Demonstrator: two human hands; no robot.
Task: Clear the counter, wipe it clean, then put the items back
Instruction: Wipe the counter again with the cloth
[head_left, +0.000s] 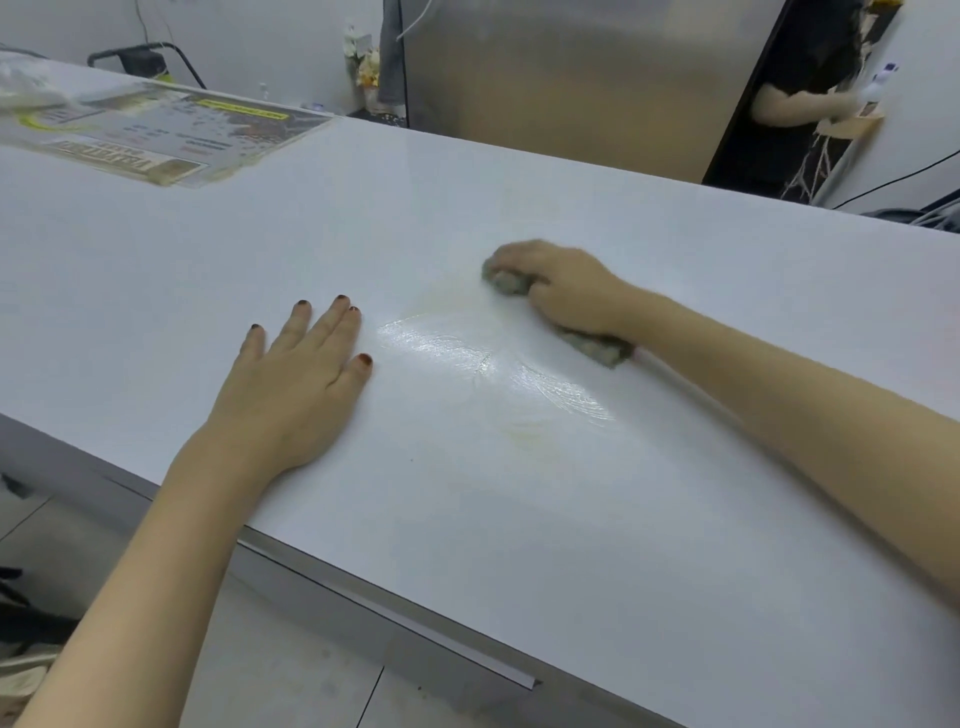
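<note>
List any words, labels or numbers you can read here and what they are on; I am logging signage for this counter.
None can be read.
Printed sheet lying flat on the far left of the counter: headings and a yellow banner show, seen upside down and too blurred to read.
White bottle at the far right: a small dark mark, too small to read.

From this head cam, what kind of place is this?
Probably a shop or cafe service counter, not a home kitchen: a long white counter with a laminated printed menu-like sheet at its far end, and a large stainless steel unit behind it. The right hand wipes with a grey cloth.
</note>
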